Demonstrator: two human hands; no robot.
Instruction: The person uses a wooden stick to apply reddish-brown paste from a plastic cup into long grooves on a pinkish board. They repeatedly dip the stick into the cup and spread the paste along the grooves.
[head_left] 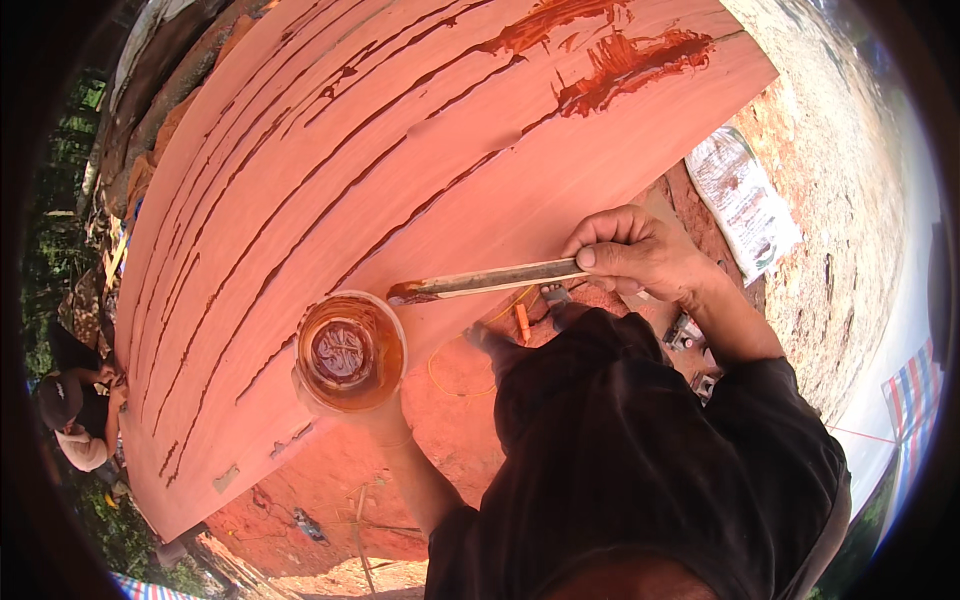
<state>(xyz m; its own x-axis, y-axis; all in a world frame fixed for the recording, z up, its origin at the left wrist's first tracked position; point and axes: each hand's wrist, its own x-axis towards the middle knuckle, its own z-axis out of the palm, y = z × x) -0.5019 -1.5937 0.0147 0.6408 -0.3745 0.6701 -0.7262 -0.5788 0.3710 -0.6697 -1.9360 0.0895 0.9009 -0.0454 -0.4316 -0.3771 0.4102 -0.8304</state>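
My left hand (pixel 370 420) is closed around a clear round tub (pixel 393 345) with reddish-brown liquid in its bottom; the tub hides most of my fingers. In a pinch of thumb and fingers, my right hand (pixel 640 252) holds a flat wooden stick (pixel 500 277) by its end. The stick's wet, dark brown tip is just right of the tub's rim, apart from it. Below both hands lies a large pinkish wooden sheet (pixel 480 232). Long dark streaks of the liquid (pixel 430 218) run across it, and a thick smeared patch (pixel 635 72) covers part of its far right.
Another person (pixel 82 415) crouches at the sheet's left edge, hands close to it. A white sack (pixel 745 195) lies right of the sheet. On the reddish ground near my feet are an orange object (pixel 522 322) and a thin yellow cord (pixel 440 385). Striped tarp (pixel 912 395) hangs at far right.
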